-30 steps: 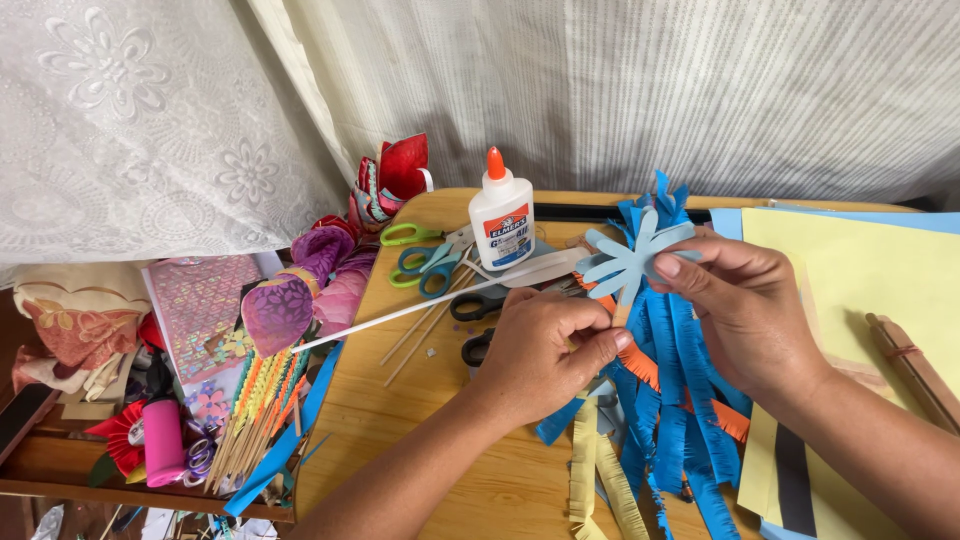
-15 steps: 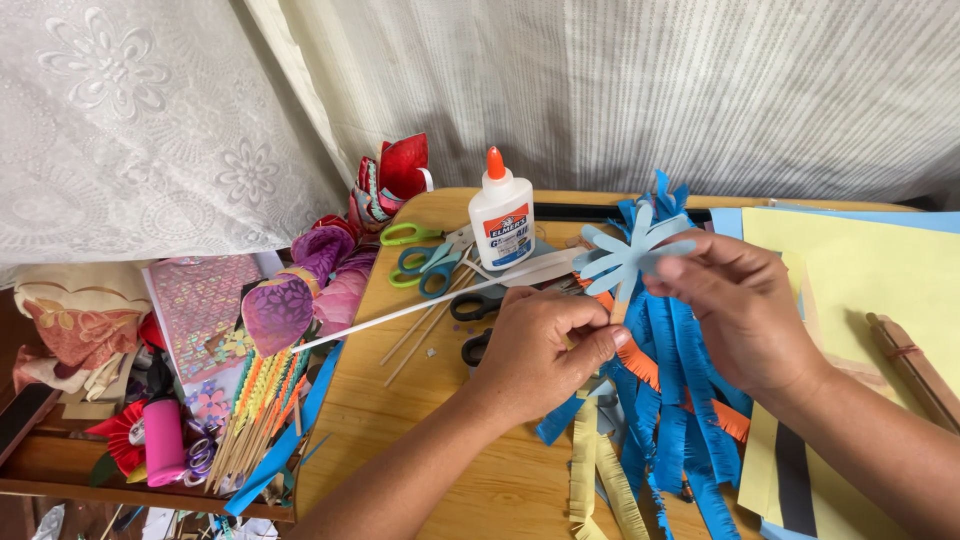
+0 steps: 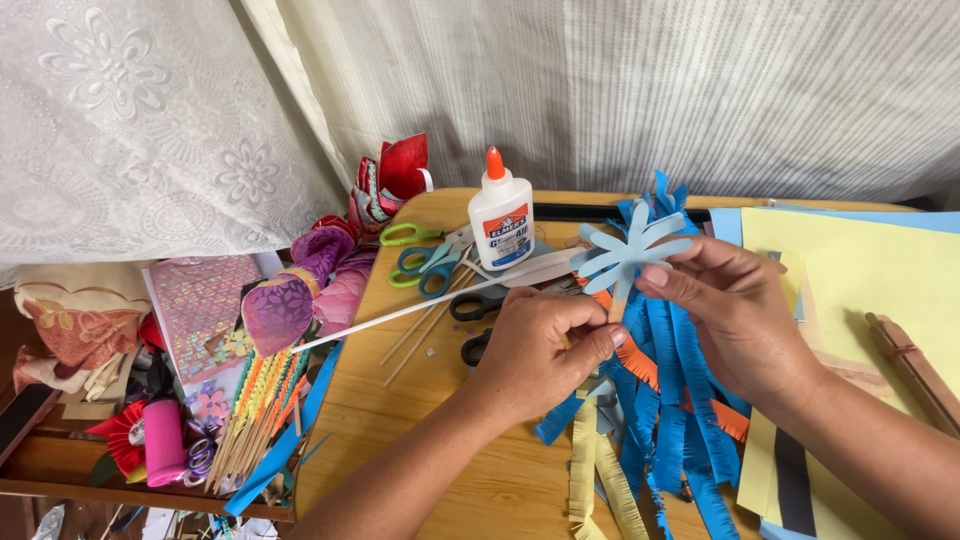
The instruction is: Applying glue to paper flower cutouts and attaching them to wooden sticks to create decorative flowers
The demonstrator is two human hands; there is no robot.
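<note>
Wooden table (image 3: 420,420) holds yellow paper sheets (image 3: 860,270) at right, fringed blue strips (image 3: 670,400) in the middle, glue bottle (image 3: 500,215) and scissors (image 3: 425,270) behind. Right hand (image 3: 740,315) and left hand (image 3: 535,350) both pinch a light blue paper flower (image 3: 628,255) just above the strips.

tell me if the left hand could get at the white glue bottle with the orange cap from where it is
Probably yes. The left hand is near the white glue bottle with the orange cap, with only flat scissors between, but its fingers hold the light blue paper flower.
</note>
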